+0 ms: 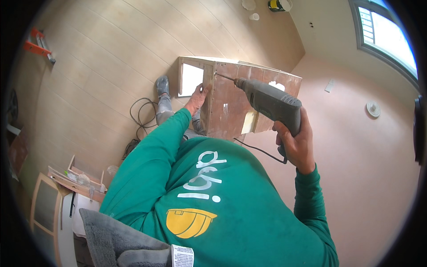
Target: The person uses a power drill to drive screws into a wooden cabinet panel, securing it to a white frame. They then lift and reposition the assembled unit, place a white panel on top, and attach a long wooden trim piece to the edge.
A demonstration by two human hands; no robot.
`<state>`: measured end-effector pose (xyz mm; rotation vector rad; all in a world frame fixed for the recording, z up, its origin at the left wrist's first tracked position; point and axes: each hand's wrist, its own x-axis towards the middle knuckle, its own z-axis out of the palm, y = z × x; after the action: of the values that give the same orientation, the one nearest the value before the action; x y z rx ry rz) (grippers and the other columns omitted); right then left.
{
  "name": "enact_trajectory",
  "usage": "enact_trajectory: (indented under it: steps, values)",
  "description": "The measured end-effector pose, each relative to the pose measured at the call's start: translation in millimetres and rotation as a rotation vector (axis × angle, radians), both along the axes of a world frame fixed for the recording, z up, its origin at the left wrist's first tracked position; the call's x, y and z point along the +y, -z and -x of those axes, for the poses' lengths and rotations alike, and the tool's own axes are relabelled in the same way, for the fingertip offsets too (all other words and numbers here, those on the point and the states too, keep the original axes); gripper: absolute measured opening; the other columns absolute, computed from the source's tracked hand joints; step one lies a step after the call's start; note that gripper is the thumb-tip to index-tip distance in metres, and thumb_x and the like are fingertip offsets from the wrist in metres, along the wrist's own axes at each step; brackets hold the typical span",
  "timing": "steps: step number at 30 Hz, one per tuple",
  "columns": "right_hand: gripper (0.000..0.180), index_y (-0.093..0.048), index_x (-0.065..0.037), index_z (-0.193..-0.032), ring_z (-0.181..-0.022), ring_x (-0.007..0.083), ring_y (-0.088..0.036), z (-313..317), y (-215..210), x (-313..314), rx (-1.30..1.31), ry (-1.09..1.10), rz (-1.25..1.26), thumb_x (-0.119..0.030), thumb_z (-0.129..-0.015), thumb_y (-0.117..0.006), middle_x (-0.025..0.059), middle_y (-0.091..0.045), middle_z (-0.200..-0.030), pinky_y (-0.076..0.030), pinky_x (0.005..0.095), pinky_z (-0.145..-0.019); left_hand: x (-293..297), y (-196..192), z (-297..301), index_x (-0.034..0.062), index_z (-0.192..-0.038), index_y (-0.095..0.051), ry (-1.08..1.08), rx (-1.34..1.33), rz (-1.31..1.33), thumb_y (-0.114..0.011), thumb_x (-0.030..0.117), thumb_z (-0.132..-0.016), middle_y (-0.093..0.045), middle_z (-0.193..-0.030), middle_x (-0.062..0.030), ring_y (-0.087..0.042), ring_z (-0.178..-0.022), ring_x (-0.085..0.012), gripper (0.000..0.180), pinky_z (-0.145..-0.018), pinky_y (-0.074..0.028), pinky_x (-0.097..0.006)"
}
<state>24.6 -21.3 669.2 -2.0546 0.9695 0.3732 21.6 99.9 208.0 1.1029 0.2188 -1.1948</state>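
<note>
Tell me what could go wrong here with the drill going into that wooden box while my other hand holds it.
1. The left hand grips the wooden box close to where the drill bit meets the wood; a slip could send the bit toward the fingers.
2. The drill's cord hangs by the right hand and could snag on the body.
3. A coiled cable lies on the floor beside the shoe and might trip you when stepping back.

I see green long-sleeved shirt (231,213), sleeves reaching both wrists. White lettering across chest, yellow hard-hat emblem below it. White label at hem. Grey trousers (165,109), paint-flecked I think, view too small there. Grey shoe (162,84). Both hands bare.
</note>
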Motion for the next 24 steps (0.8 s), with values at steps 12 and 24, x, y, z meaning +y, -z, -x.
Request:
enact_trajectory:
  steps: [12,24]
  values:
    - [0.064,-0.045,-0.004,-0.148,-0.108,0.0309,-0.07,-14.6,-2.5,-2.9,0.087,-0.193,0.115,-0.014,-0.093,-0.077,0.0219,-0.07,-0.12,-0.056,0.0416,-0.093,-0.8,-0.1,3.5,-0.0026,-0.159,-0.032,0.005,0.007,-0.017,-0.063,0.091,-0.075,-0.051,-0.152,-0.0229,-0.046,-0.141,-0.0322,0.129,-0.118,-0.036,-0.042]
    - [0.057,-0.047,-0.001,-0.144,-0.063,0.0123,-0.06,-31.1,-29.3,0.2,0.13,-0.063,0.049,-0.011,-0.094,-0.074,0.011,-0.067,-0.096,-0.052,0.0286,-0.055,-0.1,3.5,1.4,-0.004,-0.156,-0.038,0.007,-0.032,-0.037,-0.064,0.089,-0.076,-0.055,-0.147,-0.0237,-0.051,-0.136,-0.0311,0.125,-0.115,-0.039,-0.041]
